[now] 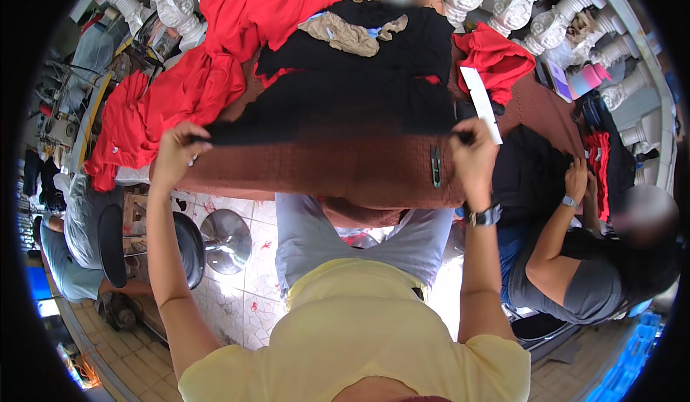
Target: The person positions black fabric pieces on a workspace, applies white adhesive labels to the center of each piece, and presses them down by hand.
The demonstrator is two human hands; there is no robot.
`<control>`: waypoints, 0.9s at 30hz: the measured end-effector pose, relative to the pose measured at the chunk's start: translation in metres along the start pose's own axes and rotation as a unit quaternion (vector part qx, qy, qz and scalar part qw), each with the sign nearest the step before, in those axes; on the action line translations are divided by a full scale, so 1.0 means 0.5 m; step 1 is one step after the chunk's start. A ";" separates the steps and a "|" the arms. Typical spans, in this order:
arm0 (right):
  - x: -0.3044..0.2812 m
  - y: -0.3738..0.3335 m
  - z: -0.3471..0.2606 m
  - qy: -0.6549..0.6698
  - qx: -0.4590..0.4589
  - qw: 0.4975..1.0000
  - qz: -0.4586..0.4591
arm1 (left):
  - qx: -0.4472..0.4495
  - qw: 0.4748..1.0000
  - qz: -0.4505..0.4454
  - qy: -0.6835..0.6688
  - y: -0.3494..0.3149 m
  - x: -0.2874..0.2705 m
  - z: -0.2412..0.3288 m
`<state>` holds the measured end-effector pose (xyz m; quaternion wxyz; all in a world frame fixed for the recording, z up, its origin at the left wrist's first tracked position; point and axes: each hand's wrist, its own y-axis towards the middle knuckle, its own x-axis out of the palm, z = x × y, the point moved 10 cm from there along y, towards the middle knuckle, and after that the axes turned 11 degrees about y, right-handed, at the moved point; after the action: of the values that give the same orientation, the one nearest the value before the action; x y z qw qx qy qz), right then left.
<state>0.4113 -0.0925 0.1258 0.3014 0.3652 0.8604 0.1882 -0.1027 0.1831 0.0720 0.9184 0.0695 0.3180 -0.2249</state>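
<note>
A piece of black fabric (345,107) is stretched out sideways over the brown-covered table (302,168). Its left end is pinched in my left hand (180,150), its right end in my right hand (476,157), which has a dark watch at the wrist. Both hands are closed, with the near edge drawn nearly straight between them. Small thread snips (435,166) lie just left of my right hand. A white strip (481,105), like a ruler, rests beyond that hand. Crumpled brown paper (343,34) sits on more black fabric farther back.
Red fabric (169,107) is heaped along the left, with another red bundle (494,57) at the back right. A co-worker (575,258) handles black cloth (535,172) on my right. White balusters (514,6) border the far side. A stool (188,247) stands at my left.
</note>
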 end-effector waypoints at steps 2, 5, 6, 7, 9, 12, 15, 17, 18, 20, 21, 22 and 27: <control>0.048 -0.055 0.018 -0.017 -0.001 0.999 -0.034 | -0.022 0.987 -0.085 0.131 0.006 0.034 -0.036; 0.082 -0.105 0.019 0.021 -0.033 0.998 -0.050 | 0.127 0.956 0.018 0.263 0.057 0.079 0.133; 0.105 -0.113 0.034 0.045 0.001 0.996 -0.078 | 0.174 0.951 0.072 0.245 0.096 0.093 0.199; 0.124 -0.123 0.056 0.035 0.039 0.994 -0.091 | 0.231 0.938 0.094 0.241 0.136 0.129 0.265; 0.152 -0.128 0.052 0.037 0.077 0.992 -0.090 | 0.324 0.903 0.132 0.250 0.215 0.200 0.377; 0.166 -0.128 0.025 -0.024 0.034 0.992 -0.121 | 0.365 0.882 0.120 0.273 0.370 0.327 0.429; 0.151 -0.108 -0.029 0.029 -0.033 0.996 -0.079 | 0.330 0.863 0.109 0.367 0.548 0.397 0.418; 0.153 -0.106 -0.020 0.153 0.063 0.983 -0.079 | 0.248 0.873 0.011 0.420 0.631 0.434 0.414; 0.152 -0.108 -0.013 0.216 0.111 0.967 -0.079 | 0.204 0.871 -0.040 0.446 0.653 0.454 0.399; 0.142 -0.082 -0.064 0.218 0.035 0.971 -0.093 | 0.215 0.868 -0.015 0.446 0.674 0.452 0.388; 0.150 -0.066 -0.100 0.252 0.003 0.963 -0.097 | 0.230 0.872 0.022 0.432 0.702 0.425 0.345; 0.145 -0.051 -0.125 0.277 -0.024 0.956 -0.090 | 0.256 0.872 0.050 0.413 0.694 0.421 0.364; 0.072 0.030 -0.252 0.326 -0.161 0.932 -0.009 | 0.410 0.853 0.239 0.214 0.537 0.273 0.472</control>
<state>0.3163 -0.0688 0.2144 0.0607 0.2226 0.8730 0.4298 0.2455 0.3075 0.1701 0.7409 0.5606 0.3592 -0.0877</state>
